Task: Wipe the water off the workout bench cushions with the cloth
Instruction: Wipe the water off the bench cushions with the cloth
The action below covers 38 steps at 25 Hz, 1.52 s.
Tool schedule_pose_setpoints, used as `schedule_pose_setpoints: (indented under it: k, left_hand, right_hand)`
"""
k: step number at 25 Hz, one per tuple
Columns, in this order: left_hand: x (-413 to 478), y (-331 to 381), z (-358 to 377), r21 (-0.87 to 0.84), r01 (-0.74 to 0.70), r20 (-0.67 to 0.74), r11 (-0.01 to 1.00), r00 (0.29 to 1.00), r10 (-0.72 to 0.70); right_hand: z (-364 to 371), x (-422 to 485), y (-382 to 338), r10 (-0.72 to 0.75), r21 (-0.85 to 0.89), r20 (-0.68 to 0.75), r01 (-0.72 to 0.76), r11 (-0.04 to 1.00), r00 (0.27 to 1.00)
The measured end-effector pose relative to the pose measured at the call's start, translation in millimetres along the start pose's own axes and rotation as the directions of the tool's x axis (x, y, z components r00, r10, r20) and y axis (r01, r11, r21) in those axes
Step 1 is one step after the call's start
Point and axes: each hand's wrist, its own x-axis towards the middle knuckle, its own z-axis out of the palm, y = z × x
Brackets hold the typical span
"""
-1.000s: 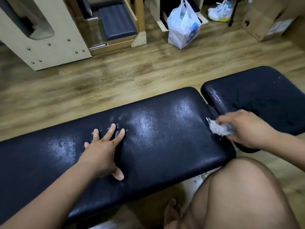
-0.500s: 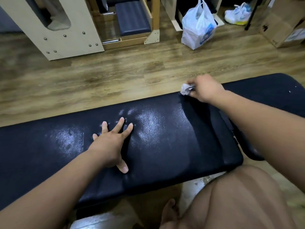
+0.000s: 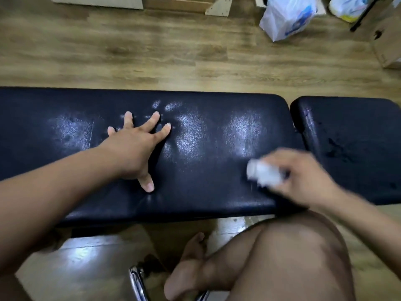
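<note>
The long black bench cushion (image 3: 206, 187) runs across the middle of the view, shiny with wet patches. A shorter black cushion (image 3: 355, 127) sits to its right, with water drops on it. My left hand (image 3: 134, 148) lies flat on the long cushion, fingers spread. My right hand (image 3: 301, 177) is blurred and grips a small white cloth (image 3: 263, 173) pressed on the near right part of the long cushion.
A wooden floor (image 3: 173, 53) lies beyond the bench. A white plastic bag (image 3: 286, 16) and a cardboard box (image 3: 388, 44) stand at the far right. My bare knee (image 3: 293, 253) and foot (image 3: 186, 270) are below the bench, beside a chrome tube (image 3: 136, 283).
My right hand swept the cloth from the far edge of the long cushion back to its near right part. The view tilted down. My left hand stayed planted.
</note>
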Motion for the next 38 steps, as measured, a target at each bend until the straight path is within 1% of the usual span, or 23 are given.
schedule_pose_setpoints:
  k: [2, 4, 5, 6, 7, 8, 9, 11, 13, 14, 16, 18, 19, 21, 23, 25, 28, 31, 33, 34, 36, 37, 38]
  left_hand:
    - [-0.6, -1.4, -0.2, 0.002, -0.01, -0.003, 1.0, 1.0, 0.01]
    - [-1.6, -1.5, -3.1, -0.003, -0.015, -0.004, 1.0, 1.0, 0.015]
    - [-3.2, -1.0, -4.6, -0.007, -0.011, -0.002, 1.0, 1.0, 0.011]
    - [-4.6, -0.8, -4.9, -0.005, -0.007, -0.001, 1.0, 1.0, 0.007]
    - [-5.2, -0.7, -5.0, -0.002, -0.005, -0.001, 1.0, 1.0, 0.005]
    - [-5.9, -0.4, -5.4, 0.0, -0.003, 0.0, 1.0, 1.0, 0.003]
    - [-5.9, 0.5, -6.1, 0.001, -0.002, 0.002, 1.0, 1.0, 0.002]
    - [-8.0, 3.0, -8.8, -0.003, 0.006, 0.016, 1.0, 1.0, -0.006]
    - [-10.3, 4.1, -8.7, -0.021, 0.014, 0.022, 1.0, 1.0, -0.013]
    - [-10.9, 3.9, -8.0, -0.031, 0.016, 0.023, 0.999, 1.0, -0.015]
    - [-12.6, 3.6, -7.3, -0.052, 0.006, 0.025, 0.999, 1.0, -0.004]
    - [-13.8, 5.6, -9.2, -0.074, -0.006, 0.025, 0.997, 1.0, 0.008]
    - [-15.7, 5.9, -9.7, -0.086, -0.003, 0.021, 0.996, 1.0, 0.005]
    - [-18.2, 5.7, -7.8, -0.086, 0.001, -0.007, 0.996, 1.0, -0.002]
    - [-21.6, 3.7, -2.7, -0.08, 0.006, -0.061, 0.997, 0.998, -0.011]
    - [-32.3, 1.5, 3.2, -0.139, 0.041, -0.106, 0.989, 0.993, -0.056]
    - [-56.7, -11.7, 15.9, -0.248, 0.104, -0.209, 0.963, 0.965, -0.158]
    - [-87.5, -56.3, 26.9, -0.419, 0.126, -0.326, 0.899, 0.904, -0.278]
    - [-105.0, -92.8, 45.5, -0.515, 0.084, -0.4, 0.853, 0.856, -0.326]
    - [-111.8, -106.5, 58.3, -0.546, 0.032, -0.435, 0.837, 0.843, -0.316]
    - [-123.0, -120.4, 84.2, -0.574, -0.089, -0.48, 0.814, 0.842, -0.246]
    - [-125.2, -119.8, 95.2, -0.569, -0.144, -0.494, 0.81, 0.847, -0.197]
    - [-124.3, -117.9, 103.2, -0.562, -0.177, -0.507, 0.808, 0.845, -0.168]
  right_hand:
    - [-18.8, 66.2, 44.1, 0.25, -0.047, -0.18, -0.262, 0.964, 0.951]
    - [-33.4, 121.3, 76.5, 0.488, 0.013, -0.31, -0.509, 0.86, 0.816]
    - [-33.1, 137.8, 77.1, 0.583, 0.071, -0.345, -0.599, 0.797, 0.735]
    - [-26.4, 147.0, 64.9, 0.628, 0.113, -0.364, -0.637, 0.763, 0.688]
    - [-15.1, 152.6, 42.8, 0.64, 0.13, -0.358, -0.642, 0.755, 0.68]
    - [0.0, 157.8, 14.9, 0.61, 0.119, -0.345, -0.611, 0.782, 0.714]
    - [16.8, 159.5, -17.9, 0.544, 0.087, -0.319, -0.547, 0.832, 0.776]
    - [45.7, 151.0, -83.8, 0.326, 0.01, -0.196, -0.331, 0.944, 0.925]
    - [50.7, 130.2, -107.2, 0.225, 0.082, -0.126, -0.216, 0.973, 0.966]
    - [43.2, 117.5, -93.9, 0.263, 0.122, -0.166, -0.245, 0.962, 0.95]
    - [16.7, 88.7, -35.9, 0.448, 0.084, -0.276, -0.442, 0.893, 0.85]
    - [-16.3, 54.0, 25.6, 0.672, 0.077, -0.354, -0.696, 0.714, 0.65]
    - [-27.1, 41.4, 43.5, 0.743, 0.09, -0.355, -0.771, 0.631, 0.567]
    - [-31.3, 42.4, 46.7, 0.802, 0.153, -0.334, -0.811, 0.564, 0.495]
    - [-27.3, 71.7, 31.1, 0.807, 0.199, -0.333, -0.801, 0.565, 0.487]
    - [-18.4, 109.8, 2.8, 0.77, 0.156, -0.355, -0.778, 0.609, 0.531]
    - [17.8, 177.5, -71.9, 0.651, 0.04, -0.285, -0.67, 0.741, 0.703]
    - [64.0, 234.3, -179.6, 0.467, 0.008, -0.201, -0.475, 0.88, 0.861]
    - [91.6, 235.5, -253.2, 0.264, 0.024, -0.049, -0.263, 0.964, 0.963]
    - [100.3, 223.7, -279.2, 0.104, 0.006, 0.05, -0.105, 0.994, 0.993]
    - [104.4, 196.8, -285.4, -0.139, -0.007, 0.189, 0.143, 0.99, 0.972]
    - [96.5, 189.2, -267.3, -0.15, -0.023, 0.172, 0.156, 0.987, 0.974]
    - [83.5, 185.7, -240.2, -0.073, -0.041, 0.117, 0.079, 0.996, 0.99]
